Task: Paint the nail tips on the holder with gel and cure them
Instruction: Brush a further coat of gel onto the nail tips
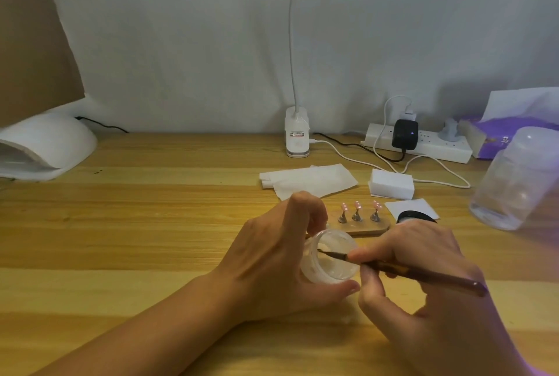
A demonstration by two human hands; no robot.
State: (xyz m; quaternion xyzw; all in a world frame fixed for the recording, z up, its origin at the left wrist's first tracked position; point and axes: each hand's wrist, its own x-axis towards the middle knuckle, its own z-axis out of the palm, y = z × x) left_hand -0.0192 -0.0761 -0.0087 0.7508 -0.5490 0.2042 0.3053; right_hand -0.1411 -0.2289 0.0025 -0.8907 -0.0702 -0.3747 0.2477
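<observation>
My left hand (pixel 272 257) grips a small clear gel jar (pixel 331 257), tilted toward me above the wooden table. My right hand (pixel 423 273) pinches a thin dark brush (pixel 423 273), and its tip is dipped inside the jar. Just behind the jar stands a wooden holder (pixel 367 229) with three pink nail tips (pixel 357 205) on small metal stands. A white curing lamp (pixel 45 145) sits at the far left edge of the table.
A black jar lid (pixel 414 216) lies on a white pad behind my right hand. Tissues (pixel 308 183), a white block (pixel 391 183), a desk lamp base (pixel 297 136), a power strip (pixel 420 142) with cables and a clear plastic container (pixel 514 182) fill the back right.
</observation>
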